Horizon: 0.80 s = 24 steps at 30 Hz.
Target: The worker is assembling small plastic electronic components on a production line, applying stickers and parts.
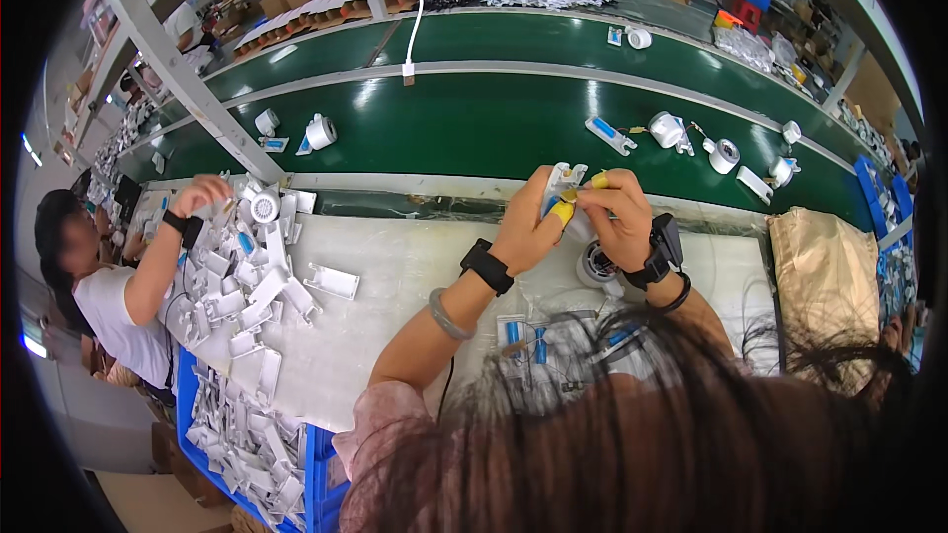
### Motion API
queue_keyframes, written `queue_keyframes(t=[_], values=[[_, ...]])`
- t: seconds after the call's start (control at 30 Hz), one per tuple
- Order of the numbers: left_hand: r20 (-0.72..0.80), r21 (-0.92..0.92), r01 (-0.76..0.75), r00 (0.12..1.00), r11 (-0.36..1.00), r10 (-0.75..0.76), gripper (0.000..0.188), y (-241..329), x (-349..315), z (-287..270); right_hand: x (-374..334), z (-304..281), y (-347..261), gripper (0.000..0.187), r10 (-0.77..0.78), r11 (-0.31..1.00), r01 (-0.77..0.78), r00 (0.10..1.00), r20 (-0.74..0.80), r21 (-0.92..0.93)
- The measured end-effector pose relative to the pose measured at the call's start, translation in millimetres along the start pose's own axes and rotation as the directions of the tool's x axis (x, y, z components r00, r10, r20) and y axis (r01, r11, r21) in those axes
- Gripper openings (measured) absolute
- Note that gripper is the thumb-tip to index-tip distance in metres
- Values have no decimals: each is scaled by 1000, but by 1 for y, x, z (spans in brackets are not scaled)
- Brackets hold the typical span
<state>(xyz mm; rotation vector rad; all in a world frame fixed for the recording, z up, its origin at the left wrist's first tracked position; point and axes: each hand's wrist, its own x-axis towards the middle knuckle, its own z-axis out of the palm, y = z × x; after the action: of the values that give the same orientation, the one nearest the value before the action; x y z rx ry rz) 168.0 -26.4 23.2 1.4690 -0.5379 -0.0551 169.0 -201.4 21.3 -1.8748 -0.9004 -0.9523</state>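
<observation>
**Left hand (526, 225) grips a white plastic housing (567, 175), right hand (620, 221) close against it**

The left hand is closed around the small, open-ended white plastic housing, which shows a bit of blue and points away from the person. The right hand's thumb and fingers are bunched at the housing's near right side; whether they pinch it or some tiny piece cannot be told. Yellow coverings sit on the left thumb and a right finger.

Just below the right hand, on the near side of the grip, a round white plastic part with a dark ringed opening (596, 265) stands on the pale, film-covered table (395, 262). Nearer the person lie flat white shells with blue cylinders (540, 345), partly behind dark hair.

Well left of the grip is a heap of white plastic shells (267, 281); a co-worker's hand (200, 193) is raised at its far edge. Nearer, also left, a blue plastic crate (321, 479) holds more shells.

Beyond the grip runs a glossy green conveyor belt (444, 118), carrying round white assemblies (667, 128) far right and far left. Right of the grip lies a gold-coloured sheet (825, 276).
</observation>
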Motion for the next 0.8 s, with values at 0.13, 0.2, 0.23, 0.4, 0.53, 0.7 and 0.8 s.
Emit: queue_keyframes(t=[0.13,0.2,0.23,0.4,0.53,0.7,0.8], values=[[37,4,3,999,1000,-4,34,3,-1,-2,0,0,0,24,-13,1000,13,1000,-8,-1],[39,15,-6,999,1000,5,35,4,-1,-1,0,2,-1,26,16,1000,-16,998,-64,5],[43,26,-13,999,1000,11,36,5,-1,-1,1,2,-1,26,15,1000,-15,998,-64,6],[35,59,-45,998,997,43,40,3,-2,1,2,2,-1,25,-23,999,20,997,-71,-34],[44,70,-48,998,996,45,40,6,-3,2,1,1,1,26,-35,998,31,997,-64,-62],[10,70,-114,993,991,114,37,-2,-2,6,-1,3,2,26,-7,999,4,998,-63,-49],[13,33,-75,997,997,75,35,-4,-3,5,-1,3,3,27,-23,997,18,998,-62,-72]])
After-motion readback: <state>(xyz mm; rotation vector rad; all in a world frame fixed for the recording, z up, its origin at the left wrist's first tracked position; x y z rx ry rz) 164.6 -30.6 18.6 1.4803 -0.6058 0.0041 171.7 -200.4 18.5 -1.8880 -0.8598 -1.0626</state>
